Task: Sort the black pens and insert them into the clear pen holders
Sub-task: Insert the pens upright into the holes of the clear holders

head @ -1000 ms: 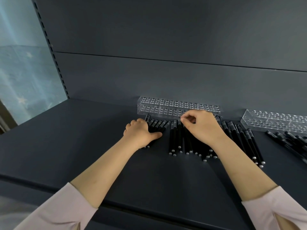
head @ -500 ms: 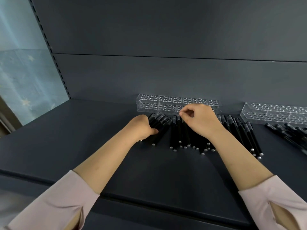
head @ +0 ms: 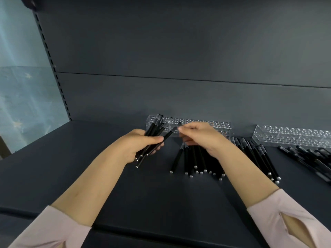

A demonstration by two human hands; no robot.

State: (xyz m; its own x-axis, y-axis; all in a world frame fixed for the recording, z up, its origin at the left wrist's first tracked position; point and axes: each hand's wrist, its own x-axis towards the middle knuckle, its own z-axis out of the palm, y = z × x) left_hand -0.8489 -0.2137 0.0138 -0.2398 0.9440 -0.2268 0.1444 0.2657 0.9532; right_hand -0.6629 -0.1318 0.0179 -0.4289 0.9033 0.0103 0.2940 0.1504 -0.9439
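- left hand (head: 141, 144): fingers curled round a bundle of black pens (head: 154, 131), held above the shelf (head: 89, 167), in front of the clear pen holder (head: 220, 125).
- right hand (head: 202, 138): fingers pinch the cap end of the slanted pen (head: 168, 135) sticking out of the bundle.
- a row of pens (head: 197, 158) lies on the shelf under the right hand.

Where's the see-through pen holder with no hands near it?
Head view: the clear holder sits far right on the shelf by the back wall, with loose black pens lying just in front.
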